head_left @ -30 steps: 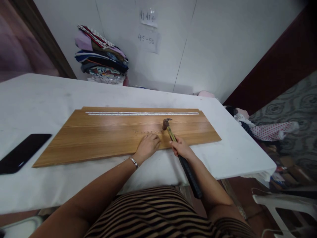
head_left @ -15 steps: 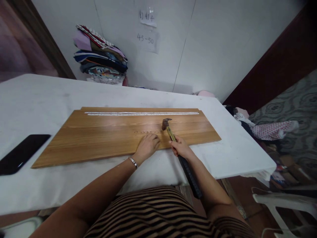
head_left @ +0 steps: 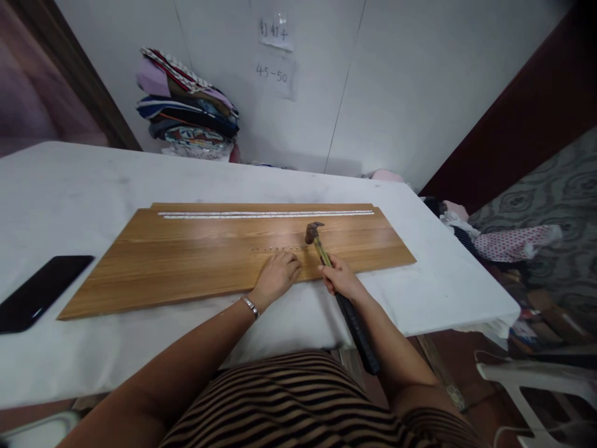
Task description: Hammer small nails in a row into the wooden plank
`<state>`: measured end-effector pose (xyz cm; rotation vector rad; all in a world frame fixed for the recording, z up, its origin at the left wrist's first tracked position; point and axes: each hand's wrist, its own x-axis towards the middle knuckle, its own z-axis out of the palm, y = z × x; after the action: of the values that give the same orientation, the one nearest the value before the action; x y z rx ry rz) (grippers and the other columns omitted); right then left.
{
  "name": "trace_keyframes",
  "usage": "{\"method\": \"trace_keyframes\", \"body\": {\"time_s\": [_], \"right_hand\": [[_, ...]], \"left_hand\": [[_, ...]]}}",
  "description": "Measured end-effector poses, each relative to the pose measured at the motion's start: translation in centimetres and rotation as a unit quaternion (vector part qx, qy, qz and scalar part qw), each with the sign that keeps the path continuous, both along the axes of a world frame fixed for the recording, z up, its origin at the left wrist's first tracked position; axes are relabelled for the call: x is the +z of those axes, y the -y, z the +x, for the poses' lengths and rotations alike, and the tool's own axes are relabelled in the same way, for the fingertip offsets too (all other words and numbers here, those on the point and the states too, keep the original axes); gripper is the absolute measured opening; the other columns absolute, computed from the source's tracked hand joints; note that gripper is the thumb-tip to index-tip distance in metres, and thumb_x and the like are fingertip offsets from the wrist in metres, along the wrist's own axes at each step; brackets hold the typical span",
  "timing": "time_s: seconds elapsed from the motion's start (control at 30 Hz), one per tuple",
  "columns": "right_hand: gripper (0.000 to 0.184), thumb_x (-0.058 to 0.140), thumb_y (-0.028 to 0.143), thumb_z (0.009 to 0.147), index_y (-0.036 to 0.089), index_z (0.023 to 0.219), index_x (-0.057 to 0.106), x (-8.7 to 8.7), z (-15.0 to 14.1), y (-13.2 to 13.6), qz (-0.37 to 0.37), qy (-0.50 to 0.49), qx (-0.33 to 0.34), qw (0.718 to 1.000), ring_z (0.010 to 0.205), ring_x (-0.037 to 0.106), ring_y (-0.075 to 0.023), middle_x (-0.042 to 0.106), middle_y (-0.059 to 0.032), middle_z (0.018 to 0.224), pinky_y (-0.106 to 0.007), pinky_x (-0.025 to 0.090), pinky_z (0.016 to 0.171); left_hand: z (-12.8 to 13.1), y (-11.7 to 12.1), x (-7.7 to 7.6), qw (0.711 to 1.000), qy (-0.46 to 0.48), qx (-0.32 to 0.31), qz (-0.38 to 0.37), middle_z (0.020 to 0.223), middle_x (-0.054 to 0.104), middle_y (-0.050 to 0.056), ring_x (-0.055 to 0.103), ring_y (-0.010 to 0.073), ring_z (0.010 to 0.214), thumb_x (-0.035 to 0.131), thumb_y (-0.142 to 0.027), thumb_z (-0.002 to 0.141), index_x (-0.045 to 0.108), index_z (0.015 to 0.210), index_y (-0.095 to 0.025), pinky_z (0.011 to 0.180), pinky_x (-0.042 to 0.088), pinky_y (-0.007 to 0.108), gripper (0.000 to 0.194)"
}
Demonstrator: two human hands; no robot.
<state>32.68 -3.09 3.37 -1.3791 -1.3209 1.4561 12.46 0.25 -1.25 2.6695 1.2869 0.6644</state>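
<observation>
A long wooden board (head_left: 186,261) lies across the white table (head_left: 69,193). My right hand (head_left: 342,278) is closed around the handle of a hammer (head_left: 313,233), whose metal head rests near the right end of a short row of small nails (head_left: 275,249) in the board. The hammer's black grip sticks back past my wrist. My left hand (head_left: 277,275) rests on the board's near edge just left of the hammer, fingers curled with the tips by the nail row. A white measuring strip (head_left: 265,214) runs along the board's far side.
A black phone (head_left: 40,292) lies at the table's left. Folded cloths (head_left: 186,106) are stacked against the back wall, under paper notes (head_left: 275,56). Clothes (head_left: 508,244) are heaped on the floor at the right, and a white plastic chair (head_left: 536,379) stands lower right.
Nothing has visibly moved except a slight shift of the camera; both hands and the hammer stay where they were.
</observation>
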Motion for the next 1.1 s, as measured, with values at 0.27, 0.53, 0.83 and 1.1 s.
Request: {"method": "trace_keyframes", "body": {"time_s": [0.27,0.53,0.83,1.1], "right_hand": [[0.020,0.061,0.036,0.082,0.024,0.086,0.045,0.00,0.04,-0.02,0.000,0.006,0.007,1.000,0.028,0.035,-0.0095,0.043,0.0129,0.037,-0.020,0.028,0.031],[0.027,0.065,0.040,0.080,0.025,0.084,0.043,-0.02,0.05,-0.17,-0.017,-0.014,0.011,1.000,0.028,0.033,-0.0088,0.043,0.0136,0.038,-0.020,0.028,0.031],[0.020,0.059,0.036,0.082,0.025,0.083,0.042,0.03,0.11,-0.20,-0.003,0.006,0.019,1.000,0.027,0.033,-0.0095,0.043,0.0127,0.036,-0.020,0.028,0.030],[0.014,0.054,0.031,0.082,0.024,0.087,0.043,-0.32,0.21,-0.13,0.002,-0.005,0.020,1.000,0.028,0.034,-0.0095,0.043,0.0131,0.038,-0.020,0.029,0.030]], "left_hand": [[0.03,0.05,0.21,1.000,0.013,-0.003,-0.006,0.098,0.069,0.009,0.060,0.0230,0.097,0.052,-0.029,0.099,0.073,0.097,-0.019,0.088,0.047,0.040,0.023],[-0.03,-0.01,0.18,1.000,0.014,-0.007,0.000,0.097,0.069,0.009,0.060,0.0235,0.097,0.053,-0.029,0.098,0.073,0.095,-0.020,0.089,0.048,0.041,0.023],[-0.13,-0.14,0.00,1.000,0.005,-0.008,0.003,0.099,0.070,0.009,0.061,0.0229,0.097,0.052,-0.029,0.099,0.073,0.099,-0.019,0.086,0.047,0.039,0.023],[-0.20,-0.22,-0.25,1.000,0.002,-0.012,0.011,0.100,0.069,0.008,0.060,0.0225,0.096,0.052,-0.027,0.099,0.072,0.100,-0.019,0.086,0.047,0.039,0.022]]}}
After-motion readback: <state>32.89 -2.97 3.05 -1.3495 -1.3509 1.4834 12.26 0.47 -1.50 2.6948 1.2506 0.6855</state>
